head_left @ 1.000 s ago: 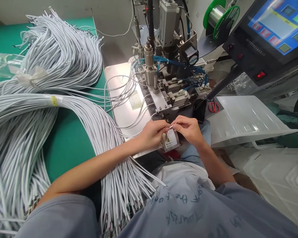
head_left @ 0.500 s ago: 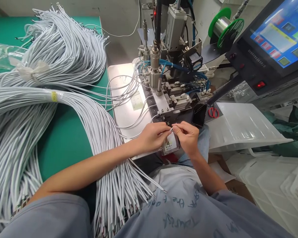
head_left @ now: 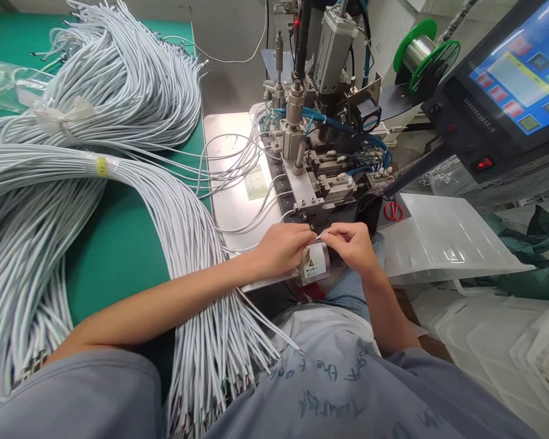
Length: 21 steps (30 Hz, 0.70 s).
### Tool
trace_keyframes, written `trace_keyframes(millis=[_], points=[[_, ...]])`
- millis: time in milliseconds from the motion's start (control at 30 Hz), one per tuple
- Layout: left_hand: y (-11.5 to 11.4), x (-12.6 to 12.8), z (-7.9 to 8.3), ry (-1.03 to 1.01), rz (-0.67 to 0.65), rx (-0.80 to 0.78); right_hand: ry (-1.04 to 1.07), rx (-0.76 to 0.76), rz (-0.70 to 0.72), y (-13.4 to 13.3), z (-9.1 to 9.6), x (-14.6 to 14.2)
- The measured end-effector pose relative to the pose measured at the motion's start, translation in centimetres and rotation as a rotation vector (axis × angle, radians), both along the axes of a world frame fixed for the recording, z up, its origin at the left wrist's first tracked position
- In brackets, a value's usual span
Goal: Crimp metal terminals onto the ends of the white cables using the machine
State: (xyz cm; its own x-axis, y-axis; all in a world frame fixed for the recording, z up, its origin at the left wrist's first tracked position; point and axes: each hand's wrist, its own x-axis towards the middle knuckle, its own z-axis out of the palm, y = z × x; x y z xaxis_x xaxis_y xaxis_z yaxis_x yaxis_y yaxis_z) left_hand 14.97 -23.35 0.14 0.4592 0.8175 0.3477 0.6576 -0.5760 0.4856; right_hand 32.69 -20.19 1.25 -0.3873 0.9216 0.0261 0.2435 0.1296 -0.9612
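Observation:
Just in front of the soldering machine [head_left: 302, 189], both my hands meet at the end of a thin white cable [head_left: 318, 238]. My left hand [head_left: 286, 247] pinches the cable, fingers closed around it. Thumb and forefinger of my right hand [head_left: 350, 242] are pressed together on the cable's tip; the fine wires there are too small to make out. Under my left forearm hangs a thick bundle of white cables [head_left: 165, 213], tied with a yellow band [head_left: 101, 166]. Its cut ends fan out towards my lap.
A second cable heap [head_left: 132, 79] lies on the green table mat [head_left: 114, 256]. Several cables loop over the white metal plate [head_left: 229, 207]. To the right are a solder wire spool [head_left: 418, 53], a touchscreen [head_left: 521, 73], red-handled scissors [head_left: 394, 211] and a translucent plastic sheet [head_left: 452, 238].
My right hand has shifted slightly right and turned, its fingers now closer together on the cable tip. My left hand stays on the cable. The whole view has shifted a little.

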Motion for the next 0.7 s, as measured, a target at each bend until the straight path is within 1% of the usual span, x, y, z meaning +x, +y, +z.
trace_keyframes(millis=[167,200,267,300,367,433,500,600,700], points=[[-0.2,0.3,0.0,-0.153,0.005,-0.048,0.212,-0.002,-0.172,-1.2,-1.6,-1.3],[-0.2,0.3,0.1,-0.166,0.005,-0.055,0.223,0.018,-0.204,-1.5,-1.8,-1.4],[-0.2,0.2,0.2,-0.14,0.014,-0.024,0.172,0.102,-0.24,-1.7,-1.7,-1.5],[-0.1,0.2,0.2,-0.102,0.016,0.013,0.118,0.156,-0.236,-1.7,-1.6,-1.4],[0.1,0.0,0.4,0.005,0.005,0.092,0.002,0.242,-0.171,-1.4,-1.2,-1.0],[0.2,-0.1,0.5,0.096,-0.007,0.118,-0.058,0.274,-0.096,-1.0,-1.1,-0.7],[0.3,0.0,0.5,0.097,0.009,0.063,-0.043,0.287,-0.089,-0.8,-1.3,-0.7],[0.1,0.3,0.4,-0.003,0.048,-0.066,0.041,0.283,-0.192,-1.0,-2.1,-1.2],[0.0,0.4,0.4,-0.051,0.018,-0.178,0.111,0.212,-0.279,-1.5,-2.9,-1.8]])
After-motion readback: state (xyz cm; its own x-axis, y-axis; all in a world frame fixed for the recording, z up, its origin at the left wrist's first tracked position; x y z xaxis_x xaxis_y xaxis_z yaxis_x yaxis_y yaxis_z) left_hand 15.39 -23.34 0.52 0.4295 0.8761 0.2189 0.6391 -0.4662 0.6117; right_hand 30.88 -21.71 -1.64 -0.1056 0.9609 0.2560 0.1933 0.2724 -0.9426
